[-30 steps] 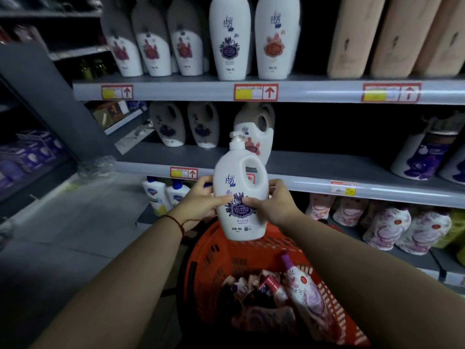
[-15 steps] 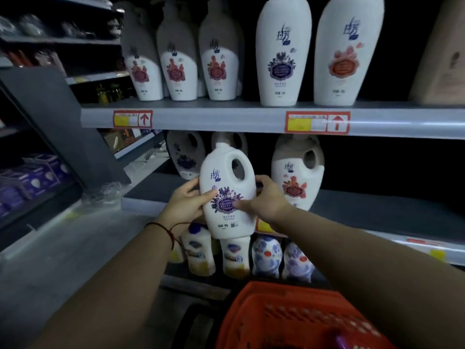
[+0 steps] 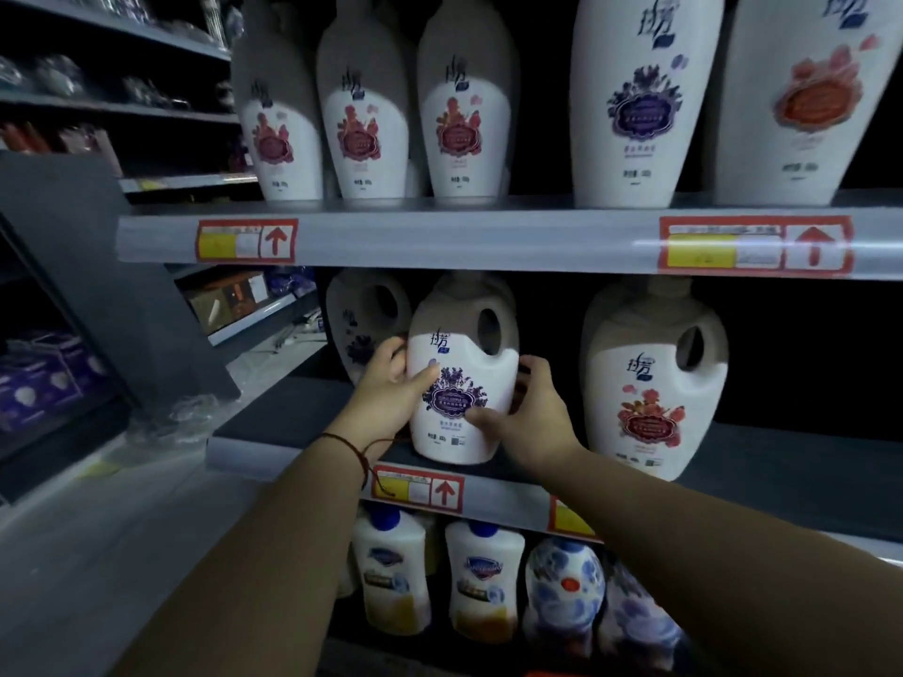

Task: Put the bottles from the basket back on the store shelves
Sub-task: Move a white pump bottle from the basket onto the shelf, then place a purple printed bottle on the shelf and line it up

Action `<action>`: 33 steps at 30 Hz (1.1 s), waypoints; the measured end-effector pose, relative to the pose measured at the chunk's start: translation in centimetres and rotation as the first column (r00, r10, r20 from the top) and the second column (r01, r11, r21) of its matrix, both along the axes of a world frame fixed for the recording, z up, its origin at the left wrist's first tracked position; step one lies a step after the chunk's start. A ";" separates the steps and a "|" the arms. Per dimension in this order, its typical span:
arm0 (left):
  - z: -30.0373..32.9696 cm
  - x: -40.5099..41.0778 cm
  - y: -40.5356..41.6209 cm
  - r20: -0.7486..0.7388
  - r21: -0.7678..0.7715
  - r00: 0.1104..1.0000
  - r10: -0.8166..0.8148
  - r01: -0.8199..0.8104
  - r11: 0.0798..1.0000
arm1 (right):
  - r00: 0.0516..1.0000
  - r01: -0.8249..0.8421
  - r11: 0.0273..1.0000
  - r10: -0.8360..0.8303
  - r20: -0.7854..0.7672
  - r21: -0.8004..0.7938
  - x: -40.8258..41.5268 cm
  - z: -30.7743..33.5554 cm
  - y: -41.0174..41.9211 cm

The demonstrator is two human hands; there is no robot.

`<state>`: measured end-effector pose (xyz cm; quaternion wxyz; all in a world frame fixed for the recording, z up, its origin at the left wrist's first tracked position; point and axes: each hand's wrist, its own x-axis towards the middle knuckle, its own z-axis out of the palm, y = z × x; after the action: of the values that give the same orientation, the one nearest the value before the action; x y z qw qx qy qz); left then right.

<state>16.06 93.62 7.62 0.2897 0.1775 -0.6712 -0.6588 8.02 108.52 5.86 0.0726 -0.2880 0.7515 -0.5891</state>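
Head camera view is filled by store shelving, and a white jug with a purple flower label (image 3: 462, 383) is seen between the two hands on the middle shelf (image 3: 273, 422). The left hand (image 3: 391, 383) is curled round the left side of the jug, with the thumb laid on the front near the label, and the right hand (image 3: 527, 412) is closed on its right side in the same way, so the jug is gripped from both sides. The jug is held upright, and its base is seen at the front part of the shelf; whether it already rests there fully cannot be told. Just behind it to the left another purple-label jug (image 3: 361, 329) is placed, and a red-label jug (image 3: 650, 383) stands well to the right. The step in hand is judged to be the placing of this bottle. For the next move, the jug should be set down flat, perhaps pushed back in line, and then released. Only a thin orange edge of the basket (image 3: 552, 673) is visible at the bottom.
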 end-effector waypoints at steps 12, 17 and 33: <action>-3.1 0.5 1.1 0.036 -0.045 0.999 0.039 -0.038 0.998 | 0.993 0.012 0.991 0.003 -0.118 0.131 -0.1 -1.1 0.1; -2.9 1.2 2.8 0.102 -0.248 0.980 0.169 -0.139 0.959 | 0.995 0.057 0.975 -0.036 -0.097 0.213 0.7 -0.6 1.3; -4.0 9.3 24.9 0.505 -0.862 0.759 0.412 0.417 0.289 | 0.871 0.115 0.621 0.312 -0.379 0.775 8.3 -2.0 24.0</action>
<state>25.32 118.50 3.59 0.0813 0.1836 -0.9795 -0.0155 16.34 132.55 3.82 0.0347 -0.4067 0.9062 -0.1105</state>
